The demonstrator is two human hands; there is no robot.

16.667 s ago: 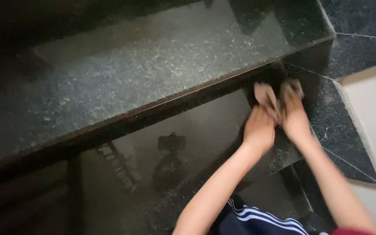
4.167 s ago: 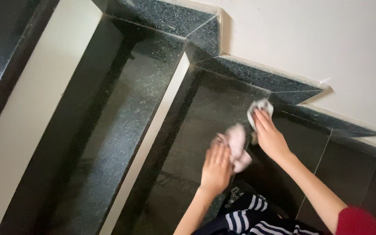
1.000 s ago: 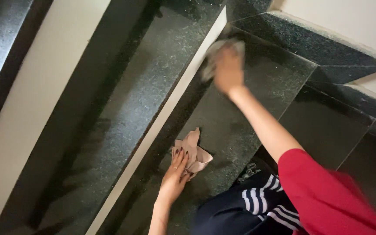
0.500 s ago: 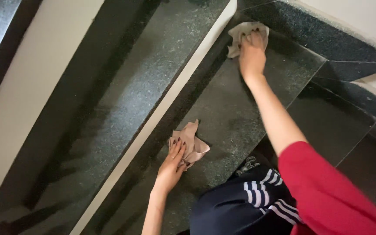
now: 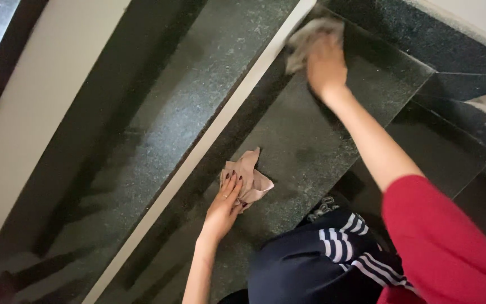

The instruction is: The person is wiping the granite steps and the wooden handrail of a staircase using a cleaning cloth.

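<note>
Left hand point(image 5: 225, 209) lies flat, fingers spread, pinning a pink rag point(image 5: 248, 179) to the dark stone step point(image 5: 288, 146). Further up, the right hand point(image 5: 326, 63) presses a grey rag point(image 5: 309, 38) at the step's far corner, grip blurred. Both look light, soft and floppy, so bunch them anywhere.

Under my fingers runs a polished black speckled granite stair tread point(image 5: 333, 141), shiny and flecked with grey. Just beyond my fingertips a pale cream riser strip point(image 5: 209, 143) cuts across on a slant, and past that lies the next dark granite step point(image 5: 164, 112), same speckle. Further out from my fingers, a broad cream band point(image 5: 40, 107). Off beyond my far fingers, a dark granite skirting point(image 5: 423, 39) meets a white wall point(image 5: 479, 17). Near my wrist sits my knee in navy trousers with white stripes point(image 5: 333, 253).
</note>
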